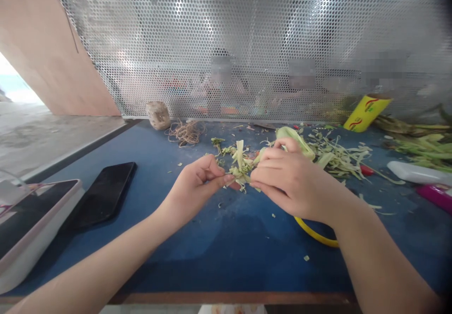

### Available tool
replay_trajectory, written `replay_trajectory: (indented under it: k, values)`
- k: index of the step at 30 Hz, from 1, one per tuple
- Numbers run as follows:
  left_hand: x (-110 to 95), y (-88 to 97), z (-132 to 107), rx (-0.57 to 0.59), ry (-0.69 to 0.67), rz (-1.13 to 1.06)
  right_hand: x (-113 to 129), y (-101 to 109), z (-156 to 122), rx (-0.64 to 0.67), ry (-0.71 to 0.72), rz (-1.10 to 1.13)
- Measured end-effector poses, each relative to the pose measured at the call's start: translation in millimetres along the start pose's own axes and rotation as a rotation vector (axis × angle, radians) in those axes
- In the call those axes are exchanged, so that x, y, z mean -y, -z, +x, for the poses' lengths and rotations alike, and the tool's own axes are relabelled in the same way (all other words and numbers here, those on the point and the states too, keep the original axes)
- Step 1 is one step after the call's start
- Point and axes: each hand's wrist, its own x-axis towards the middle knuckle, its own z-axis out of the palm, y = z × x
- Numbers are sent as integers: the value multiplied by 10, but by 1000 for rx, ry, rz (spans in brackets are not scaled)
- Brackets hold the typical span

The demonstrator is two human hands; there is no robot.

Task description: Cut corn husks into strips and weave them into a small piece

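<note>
A blue table (212,257) is spreading beneath everything, and a perforated metal screen (247,31) is standing along its far edge, with blurred people showing through the holes. A pinkish wall (52,45) is rising at the left. A pale-walled tray (45,231) is resting at the table's left side, cut off by the frame. At the far right, green leaves (427,149) are lying in a loose heap, and a pile of pale green strips (339,156) is spreading just beyond the right hand (289,177).

Both hands are meeting near the middle of the table. The left hand (192,182) is pinching one side of a knotted green bundle (240,170) between thumb and forefinger; the right hand is pinching its other side, thumb pressed to finger. The bundle is sitting between the two sets of fingertips, a pale strip end pointing up from it. A black phone (102,194) is lying near the tray. A yellow printed container (367,113) is tilting by the screen. A broad green husk (294,142) is lying behind the right hand, perhaps touching its knuckles, as the hand is partly hiding it. A tan block (158,115) is standing beside a tangle of brown fibre (186,132). A red piece (366,170) is lying at the pile's edge, and tiny scraps (306,258) are dotting the table.
</note>
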Motion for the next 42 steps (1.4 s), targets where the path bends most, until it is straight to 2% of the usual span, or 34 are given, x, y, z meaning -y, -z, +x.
replay_trajectory:
  k: [5,13,18,22,25,29,30,35,42]
  values:
    - [-10,10,17,7,-4,-34,19,-1,-4,61,-66,70]
    - [-45,-57,-12,-101,8,-6,72,33,3,134,-63,197]
    - [-40,-53,-19,-125,-10,21,110,12,1,119,-50,213]
    - [-10,-21,-10,-123,-55,152,129,-14,7,88,-45,211]
    - [9,-3,-12,-95,-133,258,100,19,9,20,-68,270]
    - [11,1,-24,24,-177,308,3,26,29,-136,-172,272]
    - [6,1,-26,52,-175,320,-20,6,38,-132,-193,262]
    - [-26,-6,-30,127,-138,364,-67,-115,79,71,-224,332]
    - [-2,-25,-30,197,-48,244,-55,-150,109,127,-242,436]
